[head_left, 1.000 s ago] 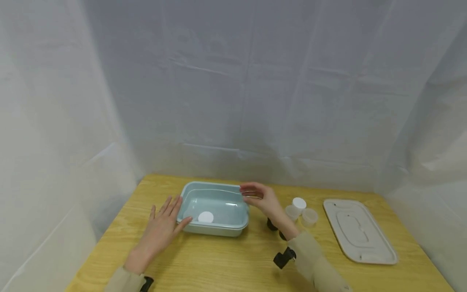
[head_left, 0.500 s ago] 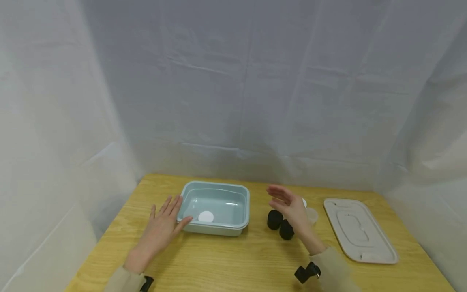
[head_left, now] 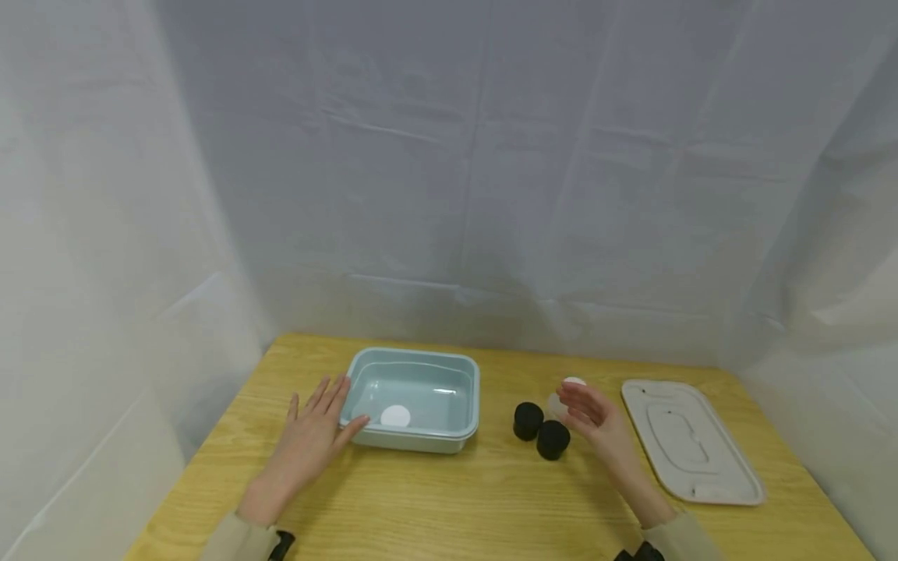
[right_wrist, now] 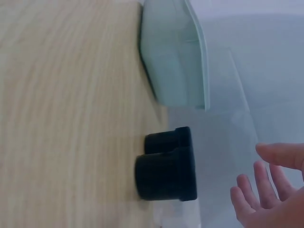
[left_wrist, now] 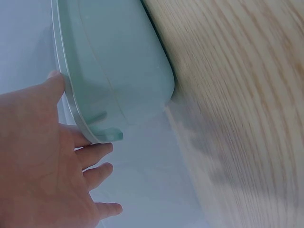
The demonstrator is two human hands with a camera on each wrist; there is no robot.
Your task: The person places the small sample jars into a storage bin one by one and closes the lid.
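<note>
Your left hand (head_left: 309,436) lies flat on the light wooden worktop (head_left: 449,499) with its fingers straight and spread, holding nothing; the thumb tip and forefinger touch the left wall of the pale blue-green rectangular plastic tub (head_left: 463,374). In the left wrist view that hand (left_wrist: 38,161) sits against the tub's rim (left_wrist: 114,85), thumb on the lip, the other fingers loose beside it.

Your right hand (head_left: 596,425) hovers to the right of the tub, palm turned up and inward, fingers relaxed and a little bent, with nothing in its grasp. Its fingertips are near a small clear plastic cup with a white lid (head_left: 570,387), which stands to the right of the tub; the hand covers part of it, so whether they touch cannot be told.

Two small black round jars (head_left: 540,431) stand touching each other, just right of the tub and just left of your right hand. The right wrist view shows them (right_wrist: 166,166) side by side on the wood, apart from the tub's corner (right_wrist: 175,61), with your fingers (right_wrist: 256,194) spread beyond them.

Inside the tub, toward its front wall, lies a flat white round lid (head_left: 395,416). Well to the right of the tub, past your right hand, an off-white rectangular lid with rounded corners (head_left: 691,440) lies flat.
</note>
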